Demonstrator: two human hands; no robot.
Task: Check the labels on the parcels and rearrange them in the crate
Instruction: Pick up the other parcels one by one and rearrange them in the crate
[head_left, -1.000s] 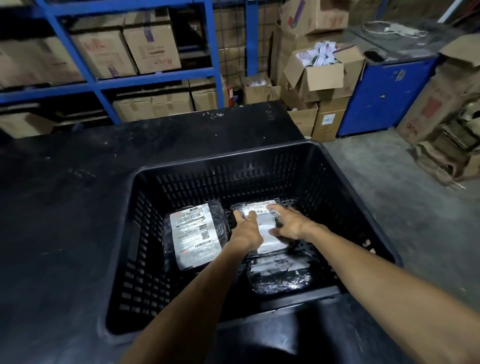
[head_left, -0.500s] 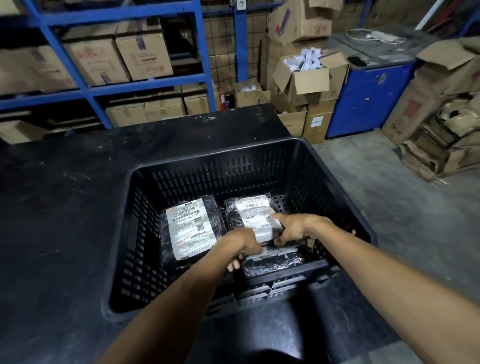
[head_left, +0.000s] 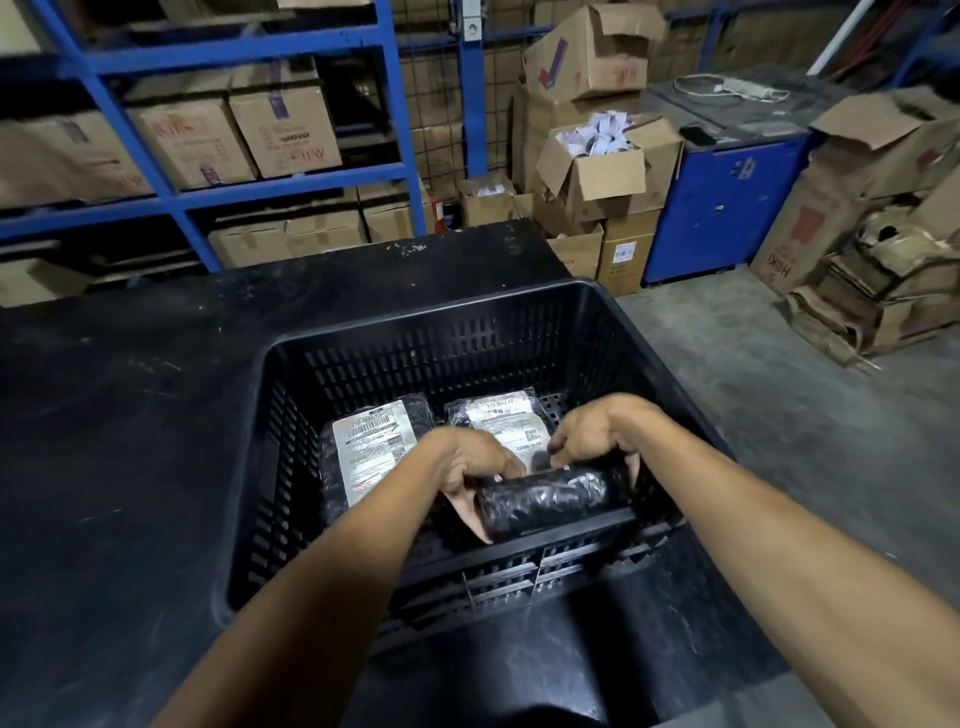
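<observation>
Both hands (head_left: 535, 462) around black parcel (head_left: 545, 499)

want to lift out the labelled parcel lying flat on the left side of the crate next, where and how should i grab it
Probably by its two long edges, coming straight down from above. The black plastic-wrapped parcel with the white label lies flat and label-up on the floor of the black slotted plastic crate, close to the left wall, so a side approach looks blocked. The left hand partly overlaps its near right corner; the far end is clear.
</observation>
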